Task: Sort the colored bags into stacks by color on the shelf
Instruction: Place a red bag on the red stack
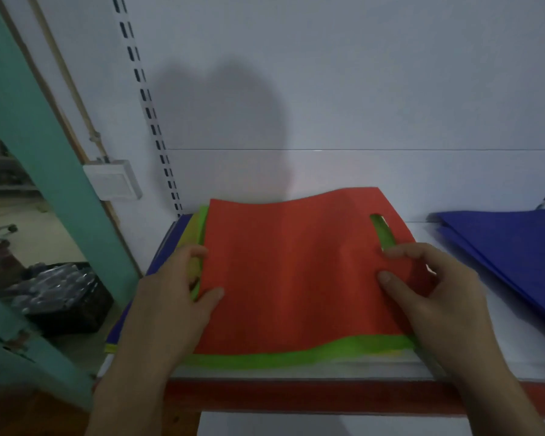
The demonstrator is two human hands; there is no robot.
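A red bag (293, 272) with a cut-out handle lies on top of a mixed pile on the white shelf (516, 350). Under it a green bag (296, 357) shows along the front and left edges, with yellow and blue layers peeking out at the left. My left hand (173, 297) pinches the red bag's left edge, thumb on top. My right hand (434, 291) grips the red bag's right edge beside the handle hole. The bag's middle bows upward between both hands. A stack of blue bags (513, 256) lies at the right of the shelf.
The shelf has a red front lip (296, 394) and a white back panel with a slotted upright (151, 118). A teal door frame (54, 171) and a wall switch (113, 180) stand at the left, with a dark crate (63, 297) on the floor below.
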